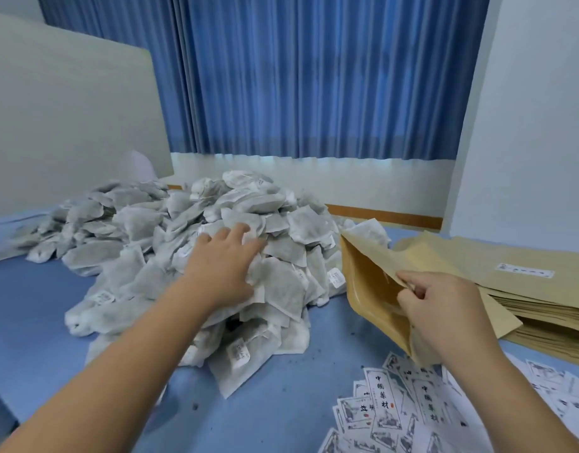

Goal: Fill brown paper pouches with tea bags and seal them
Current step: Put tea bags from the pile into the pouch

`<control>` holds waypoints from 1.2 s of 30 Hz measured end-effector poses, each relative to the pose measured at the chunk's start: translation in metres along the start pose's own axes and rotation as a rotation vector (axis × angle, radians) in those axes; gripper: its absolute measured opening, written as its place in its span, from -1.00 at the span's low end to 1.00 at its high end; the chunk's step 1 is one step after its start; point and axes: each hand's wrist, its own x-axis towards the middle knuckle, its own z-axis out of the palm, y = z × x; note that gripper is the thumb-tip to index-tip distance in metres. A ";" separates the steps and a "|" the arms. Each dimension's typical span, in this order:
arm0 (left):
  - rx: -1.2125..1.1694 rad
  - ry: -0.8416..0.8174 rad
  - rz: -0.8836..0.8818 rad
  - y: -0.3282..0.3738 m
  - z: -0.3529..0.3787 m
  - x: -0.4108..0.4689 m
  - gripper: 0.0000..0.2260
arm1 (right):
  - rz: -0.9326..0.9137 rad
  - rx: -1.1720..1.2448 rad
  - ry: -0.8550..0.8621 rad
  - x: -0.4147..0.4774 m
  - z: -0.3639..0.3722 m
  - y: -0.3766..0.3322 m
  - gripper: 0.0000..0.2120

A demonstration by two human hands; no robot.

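We look across a blue worktop [36, 305] toward a long blue curtain [314, 76], which hangs in close vertical pleats from about 11 o'clock to 1 o'clock. Daylight glows faintly through the cloth, brightest in a pale band along the hem. Beneath the hem we see a strip of white wall [363, 181], and at its foot a narrow wooden trim [383, 216] runs toward 2 o'clock. At 3 o'clock a plain white pillar [536, 125] juts forward and cuts off the curtain. At 9 to 10 o'clock a large pale grey board [69, 119] with a rounded top corner stands beside the worktop. The light is soft, cool and even.
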 end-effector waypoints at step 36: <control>-0.910 0.314 0.432 0.084 -0.039 -0.008 -0.61 | 0.007 0.063 -0.050 0.008 -0.020 0.012 -0.74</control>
